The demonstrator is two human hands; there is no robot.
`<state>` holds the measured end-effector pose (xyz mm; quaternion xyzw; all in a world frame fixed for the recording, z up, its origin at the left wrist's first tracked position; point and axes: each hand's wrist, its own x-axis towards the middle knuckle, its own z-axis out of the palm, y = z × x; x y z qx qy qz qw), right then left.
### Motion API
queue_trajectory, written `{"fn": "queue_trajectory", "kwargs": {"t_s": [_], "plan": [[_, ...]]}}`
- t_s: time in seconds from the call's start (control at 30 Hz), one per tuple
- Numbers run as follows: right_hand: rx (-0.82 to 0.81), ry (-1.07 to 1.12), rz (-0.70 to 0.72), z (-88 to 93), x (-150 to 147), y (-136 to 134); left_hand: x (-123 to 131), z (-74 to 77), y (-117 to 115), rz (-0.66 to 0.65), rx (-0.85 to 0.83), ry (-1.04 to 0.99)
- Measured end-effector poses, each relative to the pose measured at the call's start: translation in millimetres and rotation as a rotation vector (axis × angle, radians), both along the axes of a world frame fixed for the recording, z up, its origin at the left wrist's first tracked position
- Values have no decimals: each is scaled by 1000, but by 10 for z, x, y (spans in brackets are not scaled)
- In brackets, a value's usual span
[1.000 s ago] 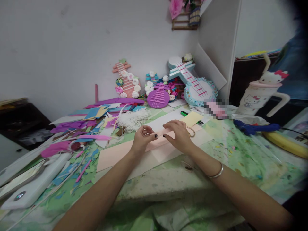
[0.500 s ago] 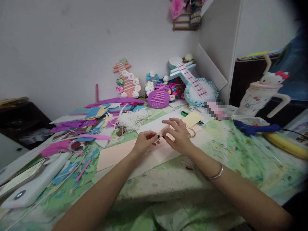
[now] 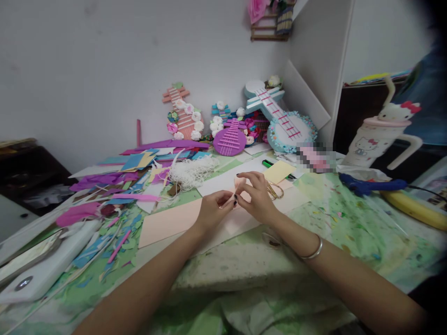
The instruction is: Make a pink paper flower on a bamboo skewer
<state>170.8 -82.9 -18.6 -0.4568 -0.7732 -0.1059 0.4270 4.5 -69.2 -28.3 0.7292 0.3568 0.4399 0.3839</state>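
Observation:
Between my two hands is a small piece of pale pink paper (image 3: 239,182), mostly covered by the fingers. My left hand (image 3: 215,210) pinches its lower end, thumb and fingers together. From the right, my right hand (image 3: 256,195) closes its thumb and index finger on the same piece, fingertips almost touching those of the left. Beneath them lies a pale pink sheet (image 3: 169,222) on the table. A pair of gold-handled scissors (image 3: 275,190) rests just beyond my right hand, partly under a cream paper piece (image 3: 279,172).
White string (image 3: 193,172) lies in a heap among coloured paper scraps (image 3: 132,179) on the left. Paper-craft lutes (image 3: 230,139) lean at the back. A blue glue gun (image 3: 370,185), a banana (image 3: 415,209) and a white tumbler (image 3: 372,139) are on the right.
My right hand's fingers have come in and closed on the pink paper, which now stands up between the fingertips. My left hand has turned slightly and stays closed.

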Motion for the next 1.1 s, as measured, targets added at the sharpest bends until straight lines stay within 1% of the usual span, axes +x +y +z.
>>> {"fn": "queue_trajectory", "kwargs": {"t_s": [0.2, 0.37, 0.43, 0.57, 0.7, 0.83, 0.97, 1.1], "plan": [[-25, 23, -51, 12, -37, -15, 9, 34, -8, 31, 34, 27], [-10, 26, -77, 10, -62, -31, 8, 88, -44, 80, 33, -4], [12, 25, -72, 8, -66, -33, 10, 93, -53, 86, 66, 1], [68, 23, -50, 5, -63, -25, 13, 66, -45, 99, 158, 73], [66, 8, -31, -1, -53, -13, 1, 51, -29, 131, 254, 159], [53, -6, -18, -8, -47, -7, -7, 79, -43, 137, 340, 225], [32, -18, -10, -8, -48, -8, -1, 92, -54, 134, 351, 230], [18, -4, -32, -3, -53, -12, 1, 85, -39, 137, 337, 245]]}}
